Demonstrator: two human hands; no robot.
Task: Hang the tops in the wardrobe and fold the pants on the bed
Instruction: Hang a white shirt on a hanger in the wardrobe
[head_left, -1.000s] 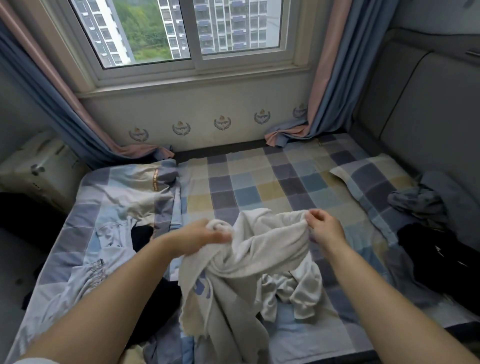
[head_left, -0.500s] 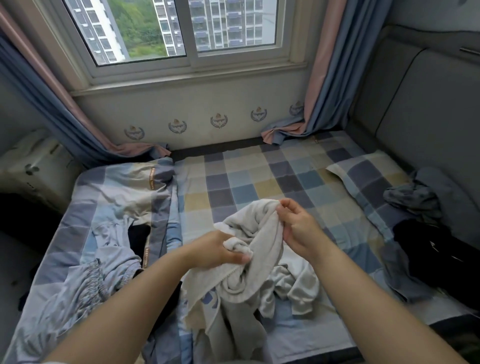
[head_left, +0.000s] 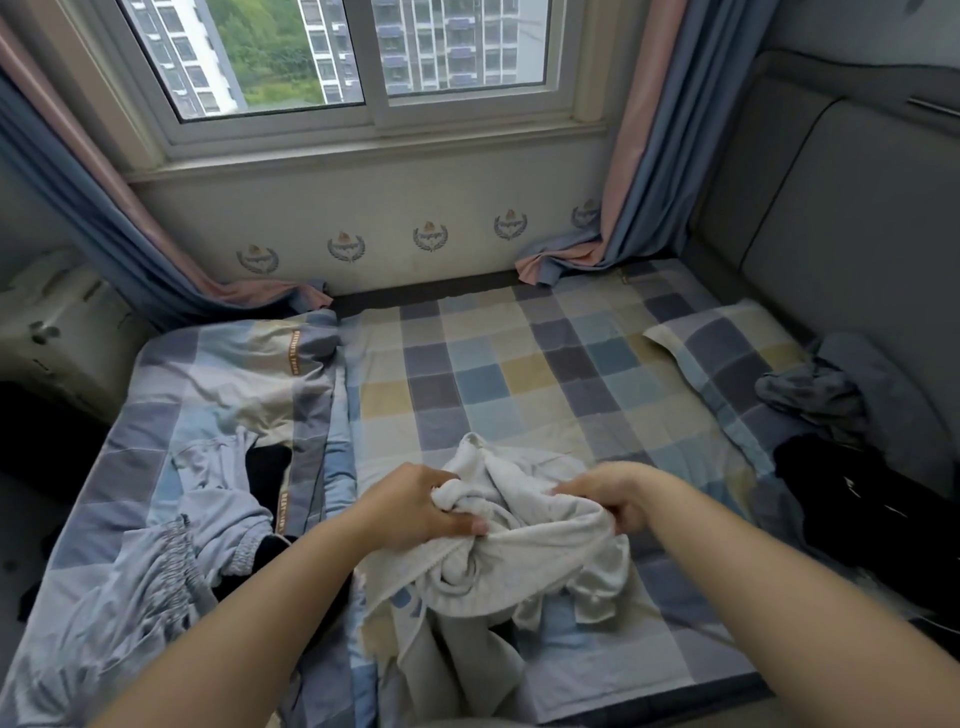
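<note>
Now 2 hands, left hand (head_left: 415, 506) & right hand (head_left: 610, 496), grip 1 white garment (head_left: 524, 545).

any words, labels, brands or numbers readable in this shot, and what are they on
Nothing reads clearly.
Brown ribbon strip on the folded quilt: gold lettering, too blurred to read.
Second ribbon strip lower on the quilt: lettering, also unreadable.
Crest emblems along the wall under the window: any text is too small to tell.
White garment held by the left hand and right hand: no print visible.
</note>
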